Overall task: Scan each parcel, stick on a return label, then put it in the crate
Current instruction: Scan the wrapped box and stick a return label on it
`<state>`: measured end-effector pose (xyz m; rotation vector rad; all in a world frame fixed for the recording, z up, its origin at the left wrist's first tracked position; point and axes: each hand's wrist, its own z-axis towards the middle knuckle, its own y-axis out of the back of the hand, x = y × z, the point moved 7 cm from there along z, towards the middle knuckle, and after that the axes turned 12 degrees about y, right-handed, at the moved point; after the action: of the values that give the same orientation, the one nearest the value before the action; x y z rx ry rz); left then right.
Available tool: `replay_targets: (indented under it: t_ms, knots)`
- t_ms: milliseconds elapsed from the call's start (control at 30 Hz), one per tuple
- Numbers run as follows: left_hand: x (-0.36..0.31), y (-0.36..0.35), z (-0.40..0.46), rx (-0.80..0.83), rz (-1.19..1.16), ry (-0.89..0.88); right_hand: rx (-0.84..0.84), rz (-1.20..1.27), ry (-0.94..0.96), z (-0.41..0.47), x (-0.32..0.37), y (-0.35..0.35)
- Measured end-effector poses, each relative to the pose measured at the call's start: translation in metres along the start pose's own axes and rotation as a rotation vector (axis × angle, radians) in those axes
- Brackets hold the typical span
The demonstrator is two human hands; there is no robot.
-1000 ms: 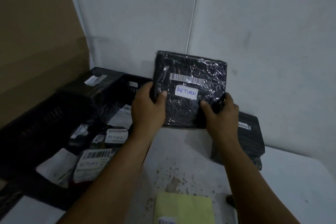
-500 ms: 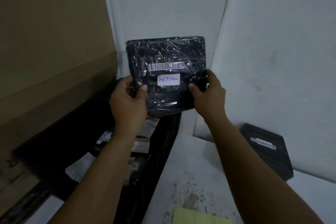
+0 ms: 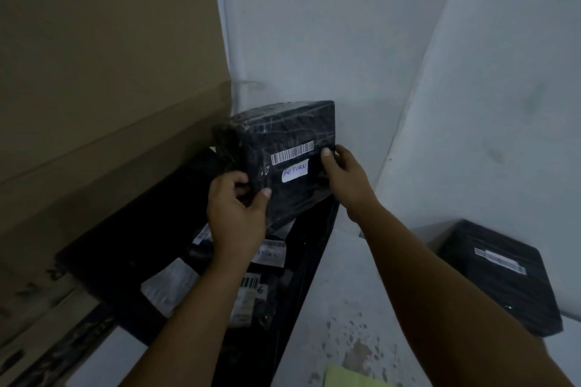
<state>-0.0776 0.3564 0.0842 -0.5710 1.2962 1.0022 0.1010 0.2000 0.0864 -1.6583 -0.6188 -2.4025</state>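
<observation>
Labelled parcel held over the crate, ready for placement.

The black, plastic-wrapped rectangular parcel (image 3: 283,160), bearing a white barcode strip (image 3: 292,152) and a white handwritten "RETURN" label (image 3: 295,170), is held tilted in the air above the far end of the black plastic crate (image 3: 317,261). The left hand (image 3: 234,214) grips its near-left corner, thumb on the front face and fingers curled behind; the right hand (image 3: 344,181) grips its right edge, thumb pressed on the wrap. The crate, left of the speckled white table (image 3: 345,339), already holds several labelled parcels (image 3: 251,292). A second black parcel (image 3: 500,276) lies on the table at right, well apart. Likely risks: the glossy wrap may slip in the fingers, or the parcel may catch the crate's rim, or settle askew on the uneven pile below.
</observation>
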Motion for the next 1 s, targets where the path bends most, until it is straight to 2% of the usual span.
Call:
replay_targets:
  t_ms: [167, 300, 500, 600, 633, 700, 833, 1000]
  knots:
    - [0.009, -0.014, 0.001, 0.056, 0.058, -0.013, -0.139, 0.061, 0.041, 0.000, 0.033, -0.009]
    - [0.019, -0.024, 0.001, 0.088, 0.128, 0.007, -0.096, 0.124, -0.039, 0.004, 0.055, -0.034]
    - [0.027, -0.024, 0.007, 0.157, 0.139, 0.024, -0.138, 0.185, -0.151, 0.009, 0.059, -0.055]
    - [0.031, -0.019, 0.009, 0.228, -0.106, 0.138, -0.195, 0.284, -0.156, 0.011, 0.053, -0.056]
    - [0.032, -0.020, 0.012, 0.252, -0.211, 0.202, -0.187, 0.278, -0.147, 0.009, 0.052, -0.058]
    - [0.034, -0.021, 0.027, 0.253, -0.260, 0.258, -0.160, 0.204, -0.126, 0.003, 0.048, -0.062]
    - [0.029, -0.031, 0.053, 0.316, -0.097, 0.280, -0.174, 0.152, -0.159, -0.009, 0.037, -0.062]
    - [0.035, -0.035, 0.070, 0.252, -0.022, 0.246, -0.219, 0.108, -0.121, -0.011, 0.034, -0.052]
